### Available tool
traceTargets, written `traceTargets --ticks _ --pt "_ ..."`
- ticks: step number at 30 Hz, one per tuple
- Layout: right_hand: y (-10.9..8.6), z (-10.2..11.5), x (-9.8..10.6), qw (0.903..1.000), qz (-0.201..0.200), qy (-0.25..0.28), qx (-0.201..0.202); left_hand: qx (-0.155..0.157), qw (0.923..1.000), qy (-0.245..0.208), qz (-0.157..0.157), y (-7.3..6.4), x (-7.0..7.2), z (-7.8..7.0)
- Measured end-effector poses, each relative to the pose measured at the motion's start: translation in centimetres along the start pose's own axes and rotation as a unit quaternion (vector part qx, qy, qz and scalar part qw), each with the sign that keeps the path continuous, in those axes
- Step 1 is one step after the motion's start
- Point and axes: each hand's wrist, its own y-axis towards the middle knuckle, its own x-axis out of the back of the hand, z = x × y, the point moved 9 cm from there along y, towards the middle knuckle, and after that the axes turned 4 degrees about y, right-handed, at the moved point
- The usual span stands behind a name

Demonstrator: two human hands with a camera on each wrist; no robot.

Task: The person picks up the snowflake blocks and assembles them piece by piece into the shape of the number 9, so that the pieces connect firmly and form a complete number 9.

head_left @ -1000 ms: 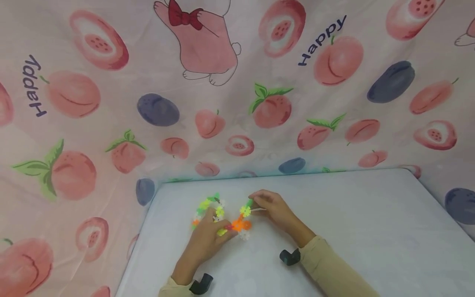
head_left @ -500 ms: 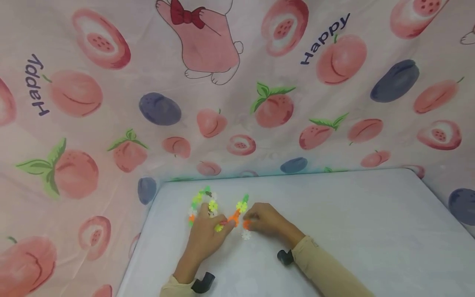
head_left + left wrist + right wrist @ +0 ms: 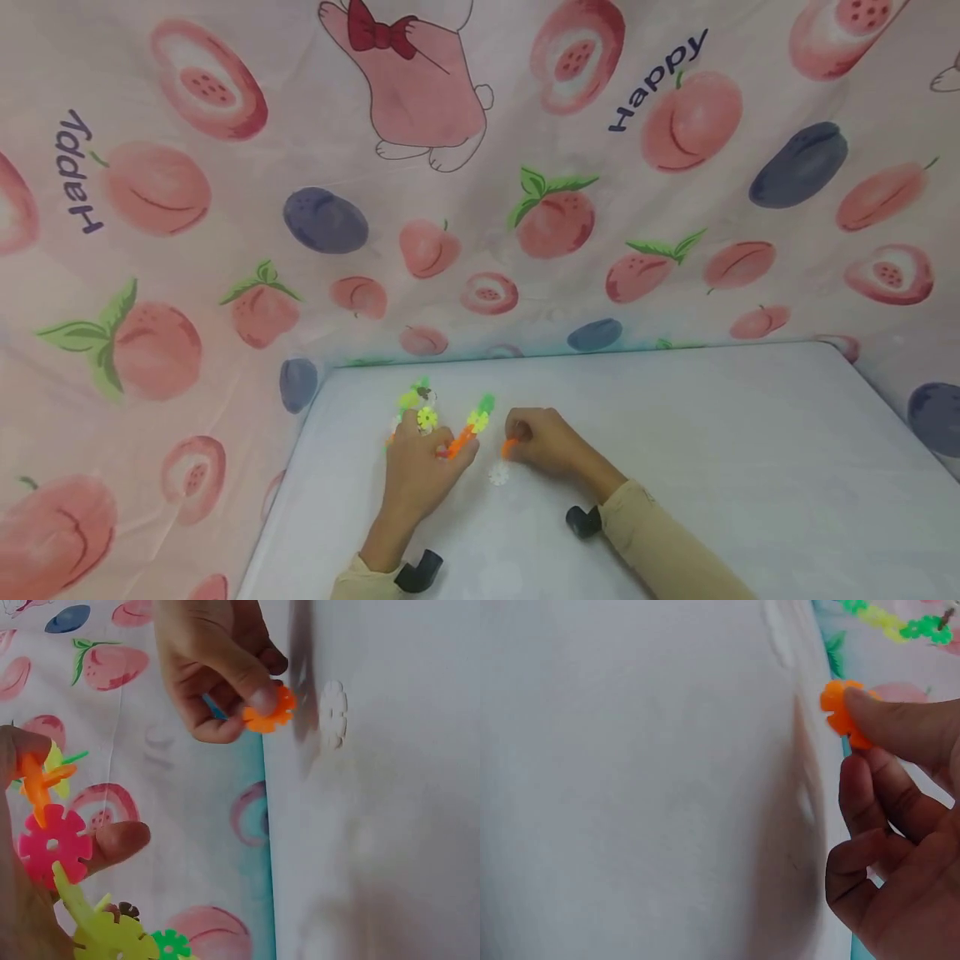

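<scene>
My left hand [image 3: 422, 467] grips a chain of interlocking snowflake discs, in yellow, green, orange, pink and other colours. Beyond its thumb, the chain's end with a yellow disc [image 3: 478, 422] and a green disc [image 3: 487, 404] sticks up to the right. In the left wrist view a pink disc [image 3: 54, 846] sits between orange and yellow ones, close by the palm. My right hand [image 3: 551, 443] pinches a single orange snowflake disc [image 3: 838, 701] between thumb and fingers, apart from the chain. Just below that hand a white snowflake disc [image 3: 334, 714] lies on the table.
The pale table [image 3: 712, 450] extends in front of both hands. A cloth printed with peaches [image 3: 555, 225] hangs behind it and along its left side. Black curved pieces [image 3: 583, 522] are fixed at both wrists.
My right hand has left the chain's green end, taken hold of the orange disc and drawn it away to the right. The chain's end has shifted left with my left hand.
</scene>
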Motion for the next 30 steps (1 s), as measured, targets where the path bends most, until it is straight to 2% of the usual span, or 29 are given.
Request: traceTargets --ticks 8,11,17,21,24,27,30 --pt "-0.5 0.5 2.3 0.9976 -0.016 0.067 -0.006 0.017 0.9992 -0.032 0.013 0.0 -0.7 -0.1" --pt "-0.8 1.0 2.6 0.9965 -0.01 0.083 -0.003 0.038 0.9972 -0.057 0.031 0.0 -1.0 -0.1" --pt "-1.2 1.5 2.6 0.994 0.002 0.109 -0.005 0.107 0.9835 -0.109 0.098 -0.3 -2.0 0.8" --pt "-1.4 2.1 2.8 0.9904 -0.004 0.138 -0.008 0.133 0.9727 -0.145 0.123 -0.5 -2.5 1.3" --pt "-1.6 2.6 3.1 0.9829 -0.016 0.183 -0.016 0.141 0.9634 -0.185 0.134 -0.5 -2.7 1.4" --pt "-1.9 3.2 3.8 0.9705 -0.041 0.236 -0.029 0.14 0.9563 -0.214 0.141 -0.6 -2.8 1.3" --pt "-2.2 4.1 4.7 0.9574 -0.072 0.278 -0.027 0.132 0.9577 -0.215 0.138 -0.5 -2.8 1.3"
